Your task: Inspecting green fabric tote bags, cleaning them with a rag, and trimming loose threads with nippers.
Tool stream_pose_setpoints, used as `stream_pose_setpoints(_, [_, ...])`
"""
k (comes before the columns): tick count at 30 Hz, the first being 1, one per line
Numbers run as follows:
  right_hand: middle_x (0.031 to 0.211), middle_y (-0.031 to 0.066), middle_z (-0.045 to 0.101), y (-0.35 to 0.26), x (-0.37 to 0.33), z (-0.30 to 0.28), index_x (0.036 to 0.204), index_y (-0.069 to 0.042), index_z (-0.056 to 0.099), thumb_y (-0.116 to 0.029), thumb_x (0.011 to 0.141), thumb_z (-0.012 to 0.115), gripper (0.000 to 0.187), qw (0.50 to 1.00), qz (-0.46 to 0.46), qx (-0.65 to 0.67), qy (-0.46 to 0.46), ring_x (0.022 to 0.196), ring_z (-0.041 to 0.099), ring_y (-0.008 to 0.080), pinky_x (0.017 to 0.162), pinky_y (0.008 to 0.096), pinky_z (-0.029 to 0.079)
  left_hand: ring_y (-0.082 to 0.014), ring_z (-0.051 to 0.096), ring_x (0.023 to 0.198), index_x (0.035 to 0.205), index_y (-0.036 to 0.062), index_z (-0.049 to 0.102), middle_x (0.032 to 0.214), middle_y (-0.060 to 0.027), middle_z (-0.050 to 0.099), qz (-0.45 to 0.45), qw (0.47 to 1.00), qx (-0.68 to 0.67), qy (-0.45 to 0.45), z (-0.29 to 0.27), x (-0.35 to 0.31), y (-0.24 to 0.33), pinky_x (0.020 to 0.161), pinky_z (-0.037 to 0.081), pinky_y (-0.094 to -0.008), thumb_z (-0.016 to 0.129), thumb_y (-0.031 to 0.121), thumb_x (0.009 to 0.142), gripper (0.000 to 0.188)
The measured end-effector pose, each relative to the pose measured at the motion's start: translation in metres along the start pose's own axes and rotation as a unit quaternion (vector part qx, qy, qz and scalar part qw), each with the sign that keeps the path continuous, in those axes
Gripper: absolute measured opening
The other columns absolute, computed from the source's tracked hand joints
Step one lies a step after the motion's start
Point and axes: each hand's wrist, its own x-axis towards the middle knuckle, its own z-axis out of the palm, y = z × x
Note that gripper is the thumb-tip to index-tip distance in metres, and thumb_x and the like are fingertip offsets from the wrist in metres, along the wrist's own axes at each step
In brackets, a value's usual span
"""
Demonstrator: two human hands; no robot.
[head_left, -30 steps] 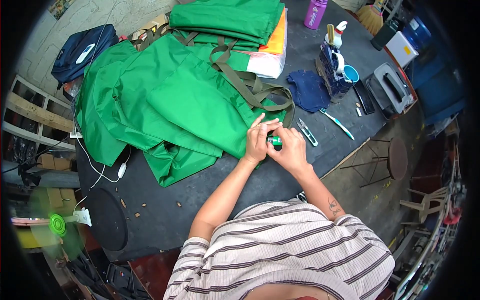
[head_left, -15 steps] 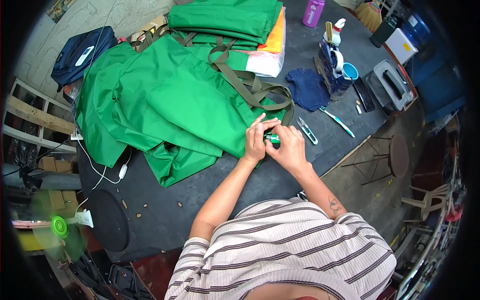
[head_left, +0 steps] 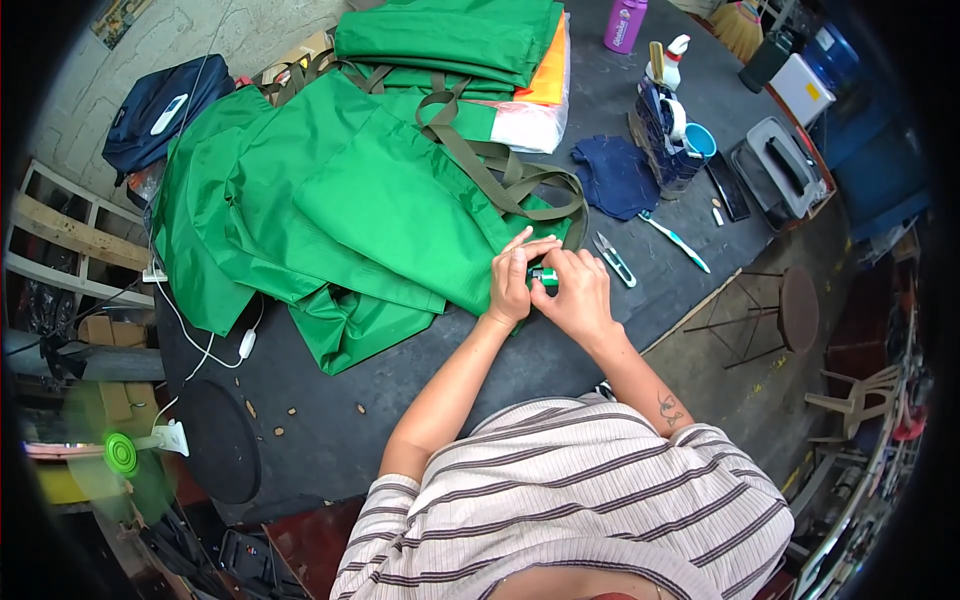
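Black worktop is carrying green cloth, small tools and odds and ends.
Across the left half of the table [head_left: 330, 440], a large heap of green fabric [head_left: 370, 205] with olive straps [head_left: 470, 160] is spreading, while a white cable switch [head_left: 247, 343] and a few small brown bits [head_left: 280, 431] are lying near its lower edge. On the right, open snips [head_left: 615, 262] and a toothbrush [head_left: 680, 246] are lying just beside a dark blue cloth [head_left: 612, 178]; a caddy [head_left: 655, 150], a black phone [head_left: 735, 190], a grey case [head_left: 775, 170] and a purple bottle [head_left: 625, 25] are resting farther out.
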Motion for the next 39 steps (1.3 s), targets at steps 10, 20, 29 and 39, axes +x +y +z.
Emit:
stream_pose_setpoints(10, [0.074,0.0094,0.062,0.020,0.003,-0.006,0.083,-0.006,0.058,-0.023,0.071,0.075,0.027,0.990,0.104,0.091,0.019,0.070,0.059,0.0296,0.065,0.0401,0.047,-0.0291,0.063,0.087,0.098,0.0013,0.068,0.090,-0.0124,0.070,-0.040,0.999,-0.025,0.024,-0.002,0.001,0.004,0.091,0.041,-0.0407,0.022,0.034,0.098,0.057])
stream_pose_setpoints(20, [0.075,0.0102,0.062,0.035,-0.006,-0.003,0.081,-0.005,0.056,-0.022,0.069,0.073,0.027,0.983,0.163,0.088,0.002,0.071,0.059,0.0303,0.066,0.0411,0.048,-0.0251,0.059,0.086,0.101,0.0054,0.069,0.104,-0.0096,0.067,-0.042,0.991,0.115,-0.059,0.006,0.018,0.010,0.082,0.035,-0.0360,0.021,0.033,0.100,0.055])
stream_pose_setpoints(29, [0.077,0.0115,0.063,0.037,-0.011,0.010,0.083,-0.004,0.055,-0.016,0.068,0.069,0.023,0.988,0.116,0.100,0.020,0.070,0.057,0.0321,0.066,0.0420,0.048,-0.0275,0.058,0.096,0.099,0.0056,0.070,0.102,-0.0107,0.068,-0.026,0.987,0.147,-0.054,0.009,0.020,0.011,0.086,0.036,-0.0370,0.021,0.032,0.100,0.056])
stream_pose_setpoints(39, [0.075,0.0115,0.061,0.035,-0.010,0.011,0.081,-0.005,0.054,-0.017,0.069,0.070,0.024,0.988,0.117,0.098,0.006,0.070,0.058,0.0321,0.065,0.0422,0.047,-0.0285,0.058,0.096,0.098,0.0046,0.070,0.102,-0.0114,0.068,-0.036,0.988,0.140,-0.054,0.009,0.019,0.011,0.087,0.036,-0.0373,0.021,0.032,0.100,0.056])
